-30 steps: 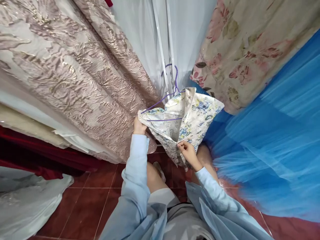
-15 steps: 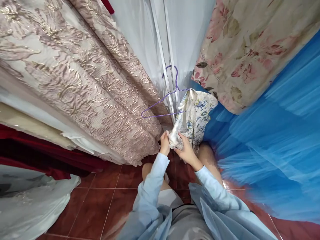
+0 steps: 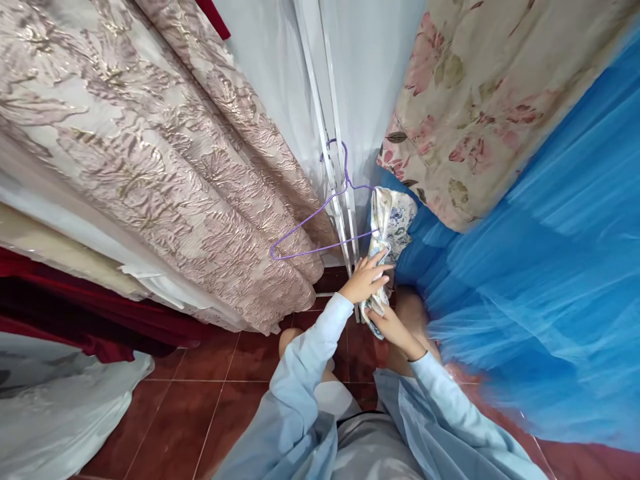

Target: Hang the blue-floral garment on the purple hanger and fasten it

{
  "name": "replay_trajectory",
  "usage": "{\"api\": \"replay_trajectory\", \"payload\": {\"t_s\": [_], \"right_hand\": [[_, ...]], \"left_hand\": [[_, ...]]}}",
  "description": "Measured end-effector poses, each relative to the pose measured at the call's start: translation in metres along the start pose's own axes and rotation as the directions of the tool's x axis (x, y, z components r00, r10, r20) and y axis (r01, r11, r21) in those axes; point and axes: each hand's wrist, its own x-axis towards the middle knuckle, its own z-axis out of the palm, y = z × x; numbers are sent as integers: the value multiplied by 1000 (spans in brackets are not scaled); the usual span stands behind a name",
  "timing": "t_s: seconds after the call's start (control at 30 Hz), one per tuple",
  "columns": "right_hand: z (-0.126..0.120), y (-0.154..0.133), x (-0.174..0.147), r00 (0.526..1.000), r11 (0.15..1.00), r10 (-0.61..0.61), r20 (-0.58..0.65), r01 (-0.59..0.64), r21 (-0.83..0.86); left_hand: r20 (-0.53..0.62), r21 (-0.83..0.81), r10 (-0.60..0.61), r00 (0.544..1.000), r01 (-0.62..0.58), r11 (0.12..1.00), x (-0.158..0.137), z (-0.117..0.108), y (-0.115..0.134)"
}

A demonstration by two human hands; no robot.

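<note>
A white garment [image 3: 400,213] with a blue and yellow floral print hangs from one side of a thin purple hanger [image 3: 310,251]. The other arm of the hanger is bare. Against the front of the garment lies my left hand [image 3: 364,280], its fingers stretched out and spread over the cloth. Lower down, my right hand [image 3: 396,331] is closed around the garment's bottom end, thumb on top. The cloth is bunched into a narrow strip between both hands. What kind of garment it is, I cannot tell.
White metal bars [image 3: 336,160] run down behind the hanger. A pink and gold brocade dress [image 3: 190,167] hangs at the left. On the right are a beige floral dress [image 3: 465,120] and blue tulle [image 3: 560,267]. Red tiles [image 3: 200,407] cover the floor.
My left hand has let go of the garment's edge and moved right, its fingers now spread on the cloth. My right hand has moved down and right. The garment is drawn narrower.
</note>
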Motion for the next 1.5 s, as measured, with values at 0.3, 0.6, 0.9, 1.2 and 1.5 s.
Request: {"api": "replay_trajectory", "payload": {"t_s": [0.3,0.6,0.9,1.2,1.5], "right_hand": [[-19,-8,-7,966,956,192,171,-145,-253],[-40,-65,-10,904,999,32,426,-16,-43],[-113,-144,-2,983,995,10,183,-27,95],[-98,-154,5,986,982,10,165,-41,185],[-134,-135,-2,980,981,74,-187,-38,189]], "left_hand": [[70,-57,-114,991,118,991,-2,34,-39],[112,-348,-213,971,239,907,-62,40,-55],[299,-862,-128,946,325,390,-105,-46,-43],[497,-613,-174,850,486,623,-123,12,7],[-357,-334,-419,835,304,892,-116,-133,-74]]}}
